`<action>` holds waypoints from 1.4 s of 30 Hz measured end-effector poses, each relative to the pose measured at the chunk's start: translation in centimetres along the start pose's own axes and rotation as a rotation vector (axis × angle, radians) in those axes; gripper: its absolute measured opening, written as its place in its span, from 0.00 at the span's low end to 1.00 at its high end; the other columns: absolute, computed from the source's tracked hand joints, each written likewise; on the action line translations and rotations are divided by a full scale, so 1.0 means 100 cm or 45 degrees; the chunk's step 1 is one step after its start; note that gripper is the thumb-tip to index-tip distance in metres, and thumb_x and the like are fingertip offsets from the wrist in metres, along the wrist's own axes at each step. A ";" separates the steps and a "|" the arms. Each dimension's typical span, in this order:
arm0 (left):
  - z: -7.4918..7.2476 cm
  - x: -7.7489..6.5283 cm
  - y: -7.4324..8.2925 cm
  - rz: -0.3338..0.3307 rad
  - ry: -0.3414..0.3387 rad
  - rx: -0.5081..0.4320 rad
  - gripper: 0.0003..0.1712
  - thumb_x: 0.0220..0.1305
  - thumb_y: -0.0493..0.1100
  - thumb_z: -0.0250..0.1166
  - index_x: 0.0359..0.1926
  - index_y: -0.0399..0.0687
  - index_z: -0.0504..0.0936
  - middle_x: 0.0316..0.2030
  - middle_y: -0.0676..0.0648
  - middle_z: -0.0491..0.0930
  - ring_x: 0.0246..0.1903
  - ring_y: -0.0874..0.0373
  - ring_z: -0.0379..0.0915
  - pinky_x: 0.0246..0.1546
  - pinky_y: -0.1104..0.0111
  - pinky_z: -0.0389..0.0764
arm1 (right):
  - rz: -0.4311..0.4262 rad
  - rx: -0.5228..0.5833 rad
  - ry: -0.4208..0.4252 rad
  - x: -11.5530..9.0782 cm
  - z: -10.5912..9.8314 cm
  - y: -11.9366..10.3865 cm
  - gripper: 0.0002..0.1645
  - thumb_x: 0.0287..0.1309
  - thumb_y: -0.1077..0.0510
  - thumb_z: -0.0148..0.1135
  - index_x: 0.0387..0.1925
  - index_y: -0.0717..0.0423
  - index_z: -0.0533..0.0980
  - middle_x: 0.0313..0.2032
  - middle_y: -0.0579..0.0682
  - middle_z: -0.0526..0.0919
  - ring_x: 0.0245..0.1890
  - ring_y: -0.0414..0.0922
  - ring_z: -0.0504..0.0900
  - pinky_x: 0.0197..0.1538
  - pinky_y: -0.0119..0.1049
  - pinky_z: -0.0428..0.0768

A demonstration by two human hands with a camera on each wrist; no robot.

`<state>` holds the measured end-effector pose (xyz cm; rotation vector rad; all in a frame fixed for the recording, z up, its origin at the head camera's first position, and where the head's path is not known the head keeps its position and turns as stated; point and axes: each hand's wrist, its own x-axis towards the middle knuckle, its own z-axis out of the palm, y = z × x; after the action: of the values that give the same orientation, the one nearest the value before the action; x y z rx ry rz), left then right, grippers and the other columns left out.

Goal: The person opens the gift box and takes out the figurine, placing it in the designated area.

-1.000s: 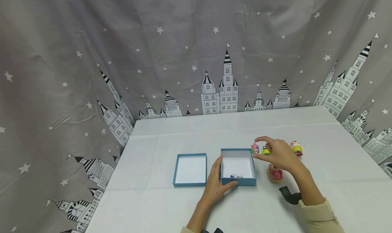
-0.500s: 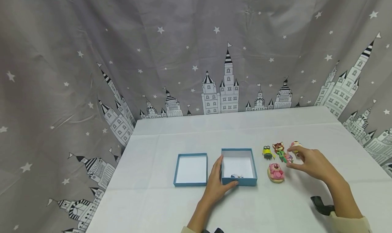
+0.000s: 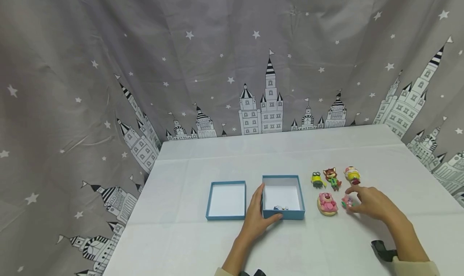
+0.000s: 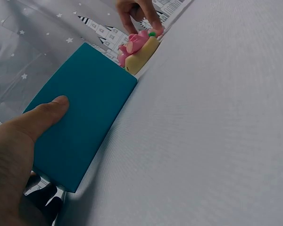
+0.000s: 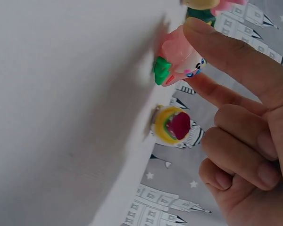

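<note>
A blue square box stands open-topped on the white table, with small blue-and-white pieces lying inside near its front wall. My left hand grips its front left corner; in the left wrist view the thumb lies on the blue outer wall. To the right, my right hand pinches a small pink figurine with a green part between thumb and index finger, low at the table. Whether it touches the cloth I cannot tell. The other fingers of that hand are curled in.
Right of the box lie a pink bear figurine on a cream base, a yellow-green one-piece minion figurine, a fox figurine and a yellow-and-white figurine. A shallow blue-rimmed lid lies left. A grey castle-print curtain hangs behind.
My right hand has carried the small pink figurine from the box's right edge rightward, past the fox, then toward me to beside the pink bear. My left hand has stayed at the box.
</note>
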<state>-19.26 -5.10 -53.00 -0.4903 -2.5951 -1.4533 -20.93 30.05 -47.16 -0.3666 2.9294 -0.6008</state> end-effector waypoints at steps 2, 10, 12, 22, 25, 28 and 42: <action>0.000 0.000 0.001 -0.004 -0.001 0.000 0.58 0.47 0.58 0.71 0.72 0.53 0.46 0.68 0.45 0.53 0.66 0.48 0.50 0.62 0.51 0.59 | 0.008 0.000 -0.002 0.001 0.002 0.001 0.31 0.37 0.49 0.74 0.42 0.63 0.77 0.28 0.52 0.80 0.27 0.46 0.75 0.26 0.42 0.74; 0.000 0.001 0.001 -0.036 -0.009 0.000 0.58 0.46 0.58 0.71 0.72 0.56 0.46 0.68 0.46 0.53 0.66 0.49 0.50 0.63 0.53 0.58 | -0.012 0.031 0.000 0.004 0.006 0.002 0.31 0.37 0.49 0.74 0.42 0.62 0.78 0.31 0.57 0.82 0.31 0.51 0.78 0.29 0.46 0.76; 0.000 0.001 0.001 -0.033 -0.007 -0.004 0.58 0.46 0.59 0.71 0.72 0.56 0.46 0.68 0.46 0.53 0.66 0.49 0.50 0.63 0.53 0.58 | -0.008 0.040 -0.008 0.004 0.007 0.002 0.31 0.37 0.48 0.74 0.42 0.62 0.78 0.32 0.58 0.82 0.32 0.52 0.79 0.30 0.47 0.77; 0.000 0.001 0.000 -0.016 -0.006 -0.014 0.58 0.46 0.58 0.71 0.72 0.55 0.46 0.68 0.46 0.53 0.66 0.48 0.50 0.62 0.51 0.58 | -0.004 0.075 -0.021 0.002 0.007 0.002 0.36 0.38 0.46 0.74 0.47 0.63 0.76 0.34 0.63 0.81 0.34 0.56 0.79 0.31 0.47 0.78; 0.000 0.000 0.000 -0.030 -0.011 -0.016 0.58 0.46 0.59 0.71 0.72 0.56 0.46 0.68 0.46 0.53 0.66 0.48 0.50 0.62 0.52 0.58 | -0.031 0.077 0.034 0.001 0.007 -0.002 0.35 0.42 0.45 0.72 0.50 0.62 0.75 0.23 0.52 0.77 0.23 0.46 0.73 0.23 0.37 0.70; 0.000 0.000 -0.001 -0.037 -0.011 -0.010 0.58 0.46 0.59 0.71 0.72 0.58 0.45 0.68 0.47 0.53 0.66 0.49 0.50 0.63 0.52 0.58 | -0.065 0.090 0.116 0.002 0.004 -0.013 0.32 0.46 0.45 0.69 0.50 0.59 0.75 0.17 0.44 0.65 0.18 0.40 0.61 0.18 0.31 0.60; 0.001 0.001 0.000 0.004 0.005 -0.003 0.58 0.47 0.58 0.71 0.72 0.55 0.46 0.68 0.45 0.53 0.66 0.47 0.51 0.62 0.51 0.59 | -0.413 0.329 0.225 0.036 0.007 -0.074 0.19 0.47 0.52 0.71 0.43 0.47 0.80 0.14 0.36 0.56 0.16 0.32 0.55 0.16 0.27 0.57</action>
<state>-19.32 -5.06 -53.05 -0.4905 -2.5888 -1.4552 -22.66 22.21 -45.11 -0.8015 2.9199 -1.0924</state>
